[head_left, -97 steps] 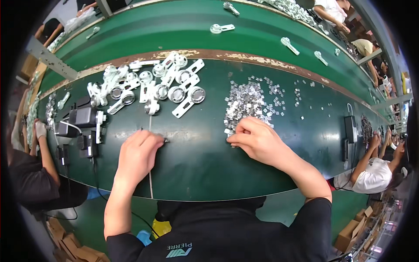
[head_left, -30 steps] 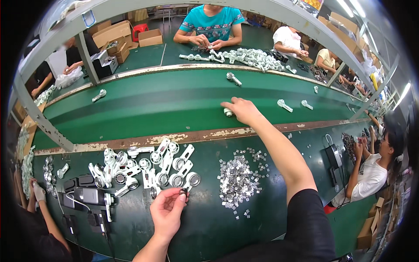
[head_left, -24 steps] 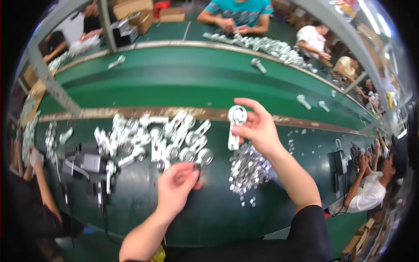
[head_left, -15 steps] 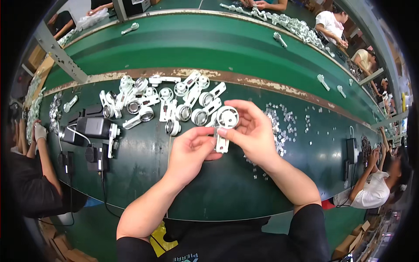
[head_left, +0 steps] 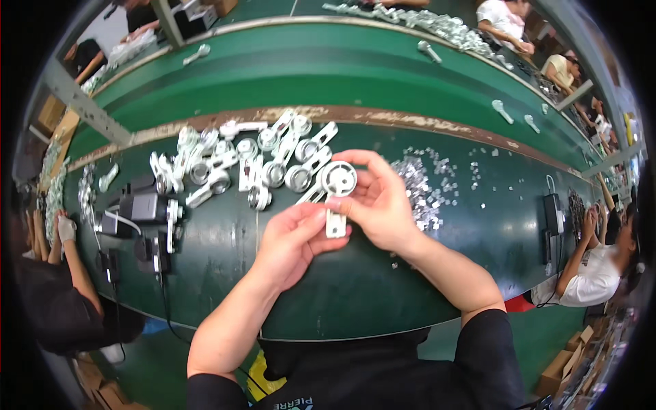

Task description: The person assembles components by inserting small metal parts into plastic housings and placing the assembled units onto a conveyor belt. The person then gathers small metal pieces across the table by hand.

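Note:
Above the green worktable [head_left: 369,301], both my hands hold one white plastic part [head_left: 339,179] with a round, spoked head and a flat, slotted stem. My right hand [head_left: 384,210] is closed around the head, its thumb across the neck where head meets stem. My left hand [head_left: 288,242] pinches the stem from the left, with its fingers partly behind it. Whether a small piece sits under the thumbs cannot be made out. Just beyond my hands lies a heap of similar white parts [head_left: 275,175], many with shiny metallic round heads.
Small clear square pieces [head_left: 425,213] lie scattered right of my hands. A black device [head_left: 147,210] with cables stands at left, a black power strip [head_left: 552,208] at right. Past the worn ledge [head_left: 410,121], a green belt [head_left: 287,75] carries a few white parts. Co-workers sit around.
The whole view has shifted slightly. The held part stays in both hands, its stem now more upright, and my left thumb presses beside the neck.

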Available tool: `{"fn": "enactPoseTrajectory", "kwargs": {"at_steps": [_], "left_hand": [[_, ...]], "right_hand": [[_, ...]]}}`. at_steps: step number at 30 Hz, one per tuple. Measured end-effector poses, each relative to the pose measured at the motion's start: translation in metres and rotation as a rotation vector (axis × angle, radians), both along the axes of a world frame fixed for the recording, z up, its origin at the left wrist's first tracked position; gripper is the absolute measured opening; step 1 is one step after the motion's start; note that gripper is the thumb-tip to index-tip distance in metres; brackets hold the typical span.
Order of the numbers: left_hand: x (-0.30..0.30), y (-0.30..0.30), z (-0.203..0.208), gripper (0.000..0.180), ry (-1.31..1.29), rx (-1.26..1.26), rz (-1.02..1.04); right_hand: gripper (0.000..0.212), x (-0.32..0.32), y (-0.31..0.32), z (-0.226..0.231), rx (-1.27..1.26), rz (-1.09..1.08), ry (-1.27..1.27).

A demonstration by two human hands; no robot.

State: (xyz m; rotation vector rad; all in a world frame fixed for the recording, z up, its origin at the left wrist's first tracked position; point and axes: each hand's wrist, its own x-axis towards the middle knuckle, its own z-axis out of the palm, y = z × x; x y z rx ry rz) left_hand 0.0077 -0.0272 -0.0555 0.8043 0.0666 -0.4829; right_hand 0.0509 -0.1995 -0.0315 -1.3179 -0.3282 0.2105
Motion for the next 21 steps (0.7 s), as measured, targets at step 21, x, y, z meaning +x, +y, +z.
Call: {"fn": "enactPoseTrajectory", "kwargs": {"at_steps": [21], "left_hand": [[-0.030, -0.018, -0.006, 0.016, -0.684, 0.669, 0.365]], "right_hand": [[0.037, -0.018, -0.011, 0.010, 0.051, 0.070, -0.051]]}}
